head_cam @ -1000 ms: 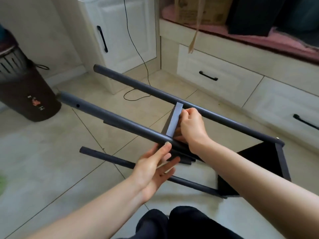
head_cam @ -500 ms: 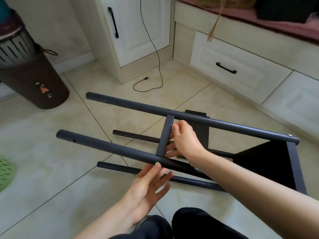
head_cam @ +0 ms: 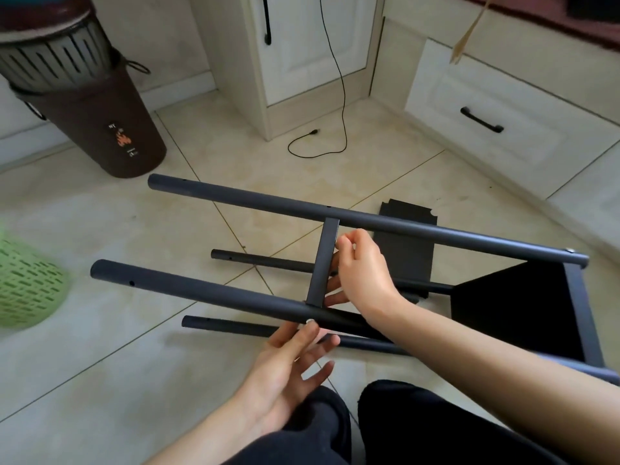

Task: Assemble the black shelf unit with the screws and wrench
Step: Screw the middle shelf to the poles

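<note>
Shelf frame [head_cam: 369, 226] lay on its side across centre frame, on the tiled floor [head_cam: 167, 364]. Right hand [head_cam: 362, 270] gripped the flat crossbar [head_cam: 323, 263] between the two upper tubes, fingers curled behind it. Left hand [head_cam: 288, 367], fingers spread and straight, touched a screw head [head_cam: 309, 320] on the near tube [head_cam: 208, 292]; held nothing.
</note>
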Tool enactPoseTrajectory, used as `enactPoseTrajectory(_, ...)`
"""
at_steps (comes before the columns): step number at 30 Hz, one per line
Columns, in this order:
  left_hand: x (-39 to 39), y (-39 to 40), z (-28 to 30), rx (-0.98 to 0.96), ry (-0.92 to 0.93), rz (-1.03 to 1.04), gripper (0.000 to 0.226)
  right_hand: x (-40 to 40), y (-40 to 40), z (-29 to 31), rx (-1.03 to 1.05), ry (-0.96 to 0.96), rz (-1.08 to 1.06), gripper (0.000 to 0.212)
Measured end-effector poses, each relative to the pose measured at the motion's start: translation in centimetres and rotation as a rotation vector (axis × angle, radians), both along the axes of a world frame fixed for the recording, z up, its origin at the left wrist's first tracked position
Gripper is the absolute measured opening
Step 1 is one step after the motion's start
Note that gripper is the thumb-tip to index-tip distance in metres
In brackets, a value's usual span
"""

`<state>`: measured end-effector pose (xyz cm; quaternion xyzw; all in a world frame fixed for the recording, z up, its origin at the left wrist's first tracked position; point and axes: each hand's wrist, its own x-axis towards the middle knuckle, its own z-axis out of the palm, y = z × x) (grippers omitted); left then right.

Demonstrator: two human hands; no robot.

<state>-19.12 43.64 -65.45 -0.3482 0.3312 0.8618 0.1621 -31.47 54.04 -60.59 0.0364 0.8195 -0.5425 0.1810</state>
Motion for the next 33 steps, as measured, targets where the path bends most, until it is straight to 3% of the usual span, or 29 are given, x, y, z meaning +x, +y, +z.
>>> enactPoseTrajectory(8, 0.8, 0.8, 0.5, -0.064, 0.017, -0.086, 0.017, 1.6, 1.5, 0.0, -0.086, -0.009, -0.096, 0.019)
enactPoseTrajectory(22, 2.5, 5.0, 0.4, -0.12, 0.023, -0.184, 0.023, 3.9, 6.5, -1.0, -0.027, -0.013, -0.176, 0.018)
enactPoseTrajectory(28, -0.3, 5.0, 1.1, -0.301, 0.009, -0.305, 0.056, 1.2, 7.1, -1.5, -0.051, 0.002, -0.21, 0.016)
enactPoseTrajectory(31, -1.4, 5.0, 1.7, -0.527, -0.02, -0.417, 0.08, -0.1, 7.6, -1.6, -0.031, -0.005, -0.218, 0.015)
enactPoseTrajectory(33, -2.0, 5.1, 1.7, -0.73, -0.042, -0.361, 0.095, -0.7, 7.8, -1.7, -0.041, -0.03, -0.224, 0.016)
